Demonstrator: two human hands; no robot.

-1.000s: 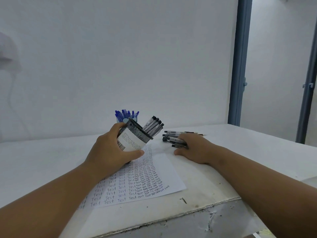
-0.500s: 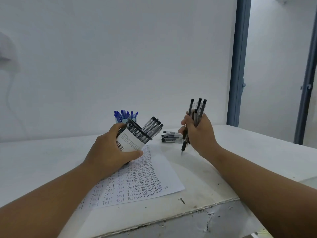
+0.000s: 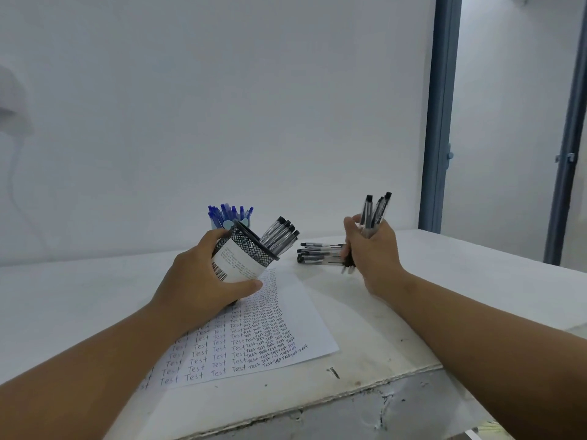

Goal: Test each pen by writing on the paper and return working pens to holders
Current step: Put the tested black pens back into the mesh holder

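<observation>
So that the bundle of black-capped clear pens (image 3: 374, 217) clenched in our right hand (image 3: 373, 255) slides in, our left hand (image 3: 203, 281) grips the black mesh holder (image 3: 246, 252) tilted toward three o'clock over the written-on white paper (image 3: 254, 331)

The paper (image 3: 254, 338) is covered in rows of the handwritten word "Test" (smaller toward the right). The holder (image 3: 244, 258) label carries a barcode and print too small to read.
</observation>
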